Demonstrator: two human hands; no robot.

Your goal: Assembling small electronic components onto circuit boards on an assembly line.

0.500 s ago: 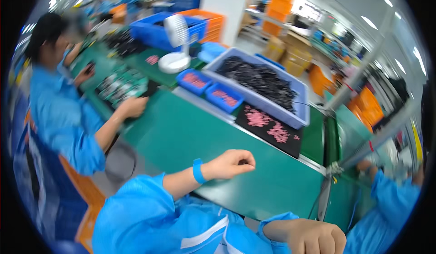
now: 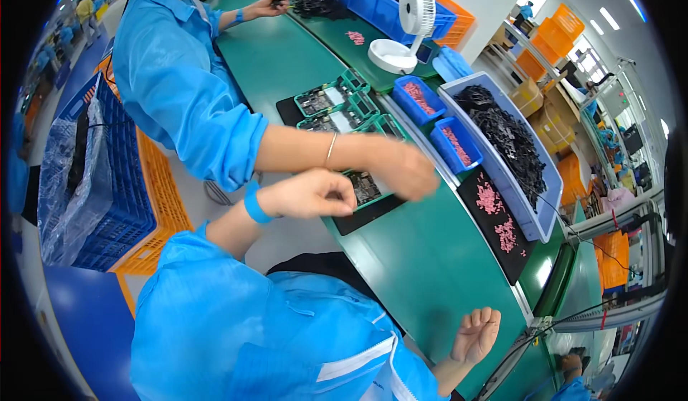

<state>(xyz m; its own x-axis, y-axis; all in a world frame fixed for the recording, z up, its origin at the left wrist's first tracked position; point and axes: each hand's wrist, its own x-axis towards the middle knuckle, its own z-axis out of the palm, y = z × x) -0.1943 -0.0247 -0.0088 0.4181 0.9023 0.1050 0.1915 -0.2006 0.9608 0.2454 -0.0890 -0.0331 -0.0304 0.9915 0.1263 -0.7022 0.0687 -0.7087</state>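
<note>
My left hand (image 2: 309, 194), with a blue band on its wrist, is raised beside the near end of a row of green-framed trays (image 2: 387, 130) holding dark circuit boards. Its fingers are curled closed; whatever may be in them is hidden. My right hand (image 2: 476, 336) is over the near right part of the green work surface (image 2: 423, 258), palm showing, fingers loosely bent and nothing visible in it. A co-worker's blurred hand (image 2: 405, 168) reaches across just past my left hand, above the trays.
Small pink parts (image 2: 506, 235) lie on a black mat (image 2: 469, 184). Beyond it are two blue bins (image 2: 438, 145) of pink parts and a large grey-blue bin (image 2: 550, 218) of black strips. A white fan (image 2: 417, 10) stands farther back. Crates (image 2: 122, 222) stand at the left.
The view has swung left. My left hand is now beside the trays, and my right hand has turned from knuckles up to palm showing. The co-worker's arm now stretches across near me.
</note>
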